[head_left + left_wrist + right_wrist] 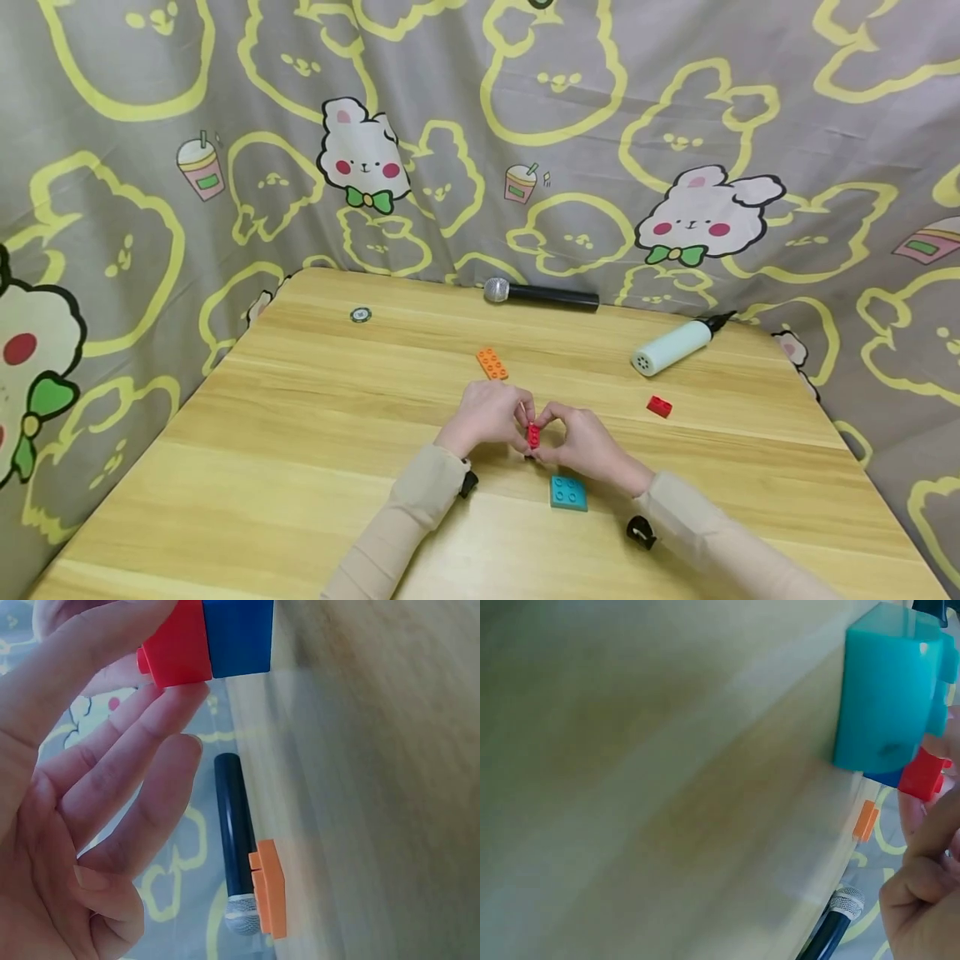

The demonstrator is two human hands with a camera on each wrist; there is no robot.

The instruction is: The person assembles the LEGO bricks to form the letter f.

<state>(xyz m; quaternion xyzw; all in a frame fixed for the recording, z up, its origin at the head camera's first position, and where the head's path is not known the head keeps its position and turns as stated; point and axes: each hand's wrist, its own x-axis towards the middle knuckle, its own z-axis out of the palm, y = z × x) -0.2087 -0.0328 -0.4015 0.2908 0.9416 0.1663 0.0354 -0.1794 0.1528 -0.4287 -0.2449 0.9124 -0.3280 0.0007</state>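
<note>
Left hand (491,414) and right hand (588,446): both grips narrow, pinching red studded brick (533,436) between them, over bench (300,433). Blue brick (238,637) directly under red one, faces meeting. Teal four-stud brick (568,493) near right hand, on person's side. Orange studded brick (492,364) just beyond left hand. Second red brick (659,406) off to right. Farther back: microphone (551,297), pale cylinder (675,348) with black tip, round chip (361,315).

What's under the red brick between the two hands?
A blue block sits directly beneath the red brick, flush against it in the left wrist view. The faces between them are covered, so I can't see whether they're locked together.
</note>
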